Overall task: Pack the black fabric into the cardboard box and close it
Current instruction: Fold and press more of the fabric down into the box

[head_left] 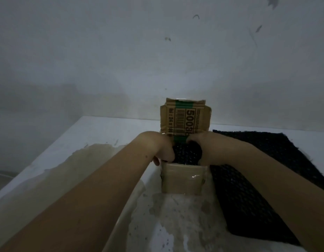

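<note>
A small cardboard box [183, 180] stands open on the table, its far flap [185, 119] upright with a barcode and green stripes. A rolled bundle of black mesh fabric [186, 153] sits in the box's opening. My left hand [162, 150] presses on the bundle's left end, fingers curled at the box's left edge. My right hand [203, 148] grips the bundle's right end. Both forearms reach in from the bottom of the view.
More black mesh fabric [257, 179] lies flat on the table right of the box, partly under my right forearm. The white table [103, 128] is stained and its left edge runs diagonally. A grey wall [157, 51] rises just behind the box.
</note>
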The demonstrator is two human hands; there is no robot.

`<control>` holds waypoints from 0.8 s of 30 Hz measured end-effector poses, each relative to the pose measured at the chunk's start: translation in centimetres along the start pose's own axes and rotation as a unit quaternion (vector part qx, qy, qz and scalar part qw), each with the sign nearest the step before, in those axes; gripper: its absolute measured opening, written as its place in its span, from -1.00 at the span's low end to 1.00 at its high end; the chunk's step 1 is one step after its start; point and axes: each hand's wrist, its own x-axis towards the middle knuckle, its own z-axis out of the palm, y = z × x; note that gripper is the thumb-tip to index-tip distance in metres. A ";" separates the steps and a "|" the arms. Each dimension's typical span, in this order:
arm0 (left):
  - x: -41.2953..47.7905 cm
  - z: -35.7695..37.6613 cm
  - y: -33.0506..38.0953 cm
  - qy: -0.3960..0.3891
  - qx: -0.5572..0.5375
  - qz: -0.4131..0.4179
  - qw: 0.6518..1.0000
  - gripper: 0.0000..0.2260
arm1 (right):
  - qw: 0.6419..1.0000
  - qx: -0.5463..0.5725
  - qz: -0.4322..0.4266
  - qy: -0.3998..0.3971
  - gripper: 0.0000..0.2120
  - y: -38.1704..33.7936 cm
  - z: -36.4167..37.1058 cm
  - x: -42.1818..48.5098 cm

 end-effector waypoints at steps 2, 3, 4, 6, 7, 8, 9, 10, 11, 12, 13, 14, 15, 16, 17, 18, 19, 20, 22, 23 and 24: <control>0.5 -0.3 0.5 -0.019 -0.019 -0.017 1.000 -0.57 | 0.998 0.031 0.003 -0.057 -0.26 0.3 0.0 0.6; 0.7 -0.5 0.7 -0.022 -0.018 -0.026 0.999 -0.59 | 0.997 0.041 0.008 -0.071 -0.26 0.4 -0.1 0.9; 0.9 -0.6 0.8 -0.023 -0.013 -0.033 0.999 -0.60 | 0.996 0.046 0.011 -0.079 -0.28 0.6 -0.1 1.3; 1.1 -0.5 0.7 -0.018 -0.004 -0.038 0.999 -0.58 | 0.996 0.036 0.007 -0.079 -0.29 0.8 0.0 1.7; 1.3 -0.5 0.5 -0.014 0.004 -0.034 0.999 -0.55 | 0.997 0.031 0.002 -0.074 -0.28 0.9 0.1 1.8; 1.4 -0.3 0.2 -0.009 0.017 -0.027 0.999 -0.55 | 0.997 0.032 0.000 -0.069 -0.28 1.0 0.2 1.7; 1.6 -0.2 -0.1 0.003 0.038 -0.018 0.999 -0.55 | 0.997 0.038 0.000 -0.062 -0.28 1.0 0.3 1.5; 1.8 0.0 -0.5 0.017 0.067 -0.010 0.998 -0.58 | 0.998 0.043 0.001 -0.052 -0.28 1.1 0.3 1.3; 1.8 0.1 -0.7 0.030 0.100 -0.003 0.994 -0.60 | 0.998 0.045 0.000 -0.038 -0.27 1.0 0.2 1.0; 1.9 0.3 -0.9 0.039 0.130 0.004 0.991 -0.64 | 0.999 0.042 -0.002 -0.021 -0.27 1.0 0.1 0.8; 1.9 0.4 -0.8 0.041 0.155 0.008 0.987 -0.67 | 0.999 0.036 -0.006 -0.006 -0.27 0.8 0.0 0.8; 1.9 0.5 -0.7 0.042 0.171 0.009 0.984 -0.70 | 1.000 0.027 -0.006 -0.002 -0.26 0.6 -0.1 0.8; 1.8 0.6 -0.6 0.042 0.178 0.010 0.983 -0.71 | 1.000 0.018 -0.003 -0.009 -0.24 0.4 -0.2 0.7; 1.7 0.4 -0.5 0.037 0.160 0.012 0.986 -0.69 | 1.000 0.015 0.004 -0.021 -0.22 0.3 -0.4 0.7; 1.5 0.1 -0.6 0.023 0.111 0.012 0.994 -0.65 | 0.999 0.018 0.010 -0.030 -0.22 0.1 -0.8 0.5; 1.2 -0.4 -0.8 0.003 0.043 0.012 0.999 -0.59 | 0.999 0.023 0.015 -0.024 -0.25 0.1 -1.3 0.1; 0.5 -0.9 -0.9 -0.016 -0.021 0.017 1.000 -0.55 | 1.000 0.022 0.014 -0.002 -0.34 0.1 -1.9 -0.5; -0.4 -1.5 -1.1 -0.019 -0.069 0.021 0.997 -0.54 | 0.999 0.020 0.009 0.024 -0.47 0.1 -2.4 -1.2; -2.5 -2.3 -1.1 0.002 -0.092 0.036 0.995 -0.62 | 0.999 0.020 -0.009 0.039 -0.70 0.1 -2.9 -2.7; -3.6 -2.4 -1.1 0.016 -0.071 0.047 0.996 -0.69 | 1.000 0.018 -0.016 0.020 -0.74 -0.1 -2.7 -3.5; -4.5 -2.3 -1.1 0.025 -0.034 0.054 0.998 -0.74 | 1.000 0.008 -0.020 -0.009 -0.75 -0.5 -2.2 -4.1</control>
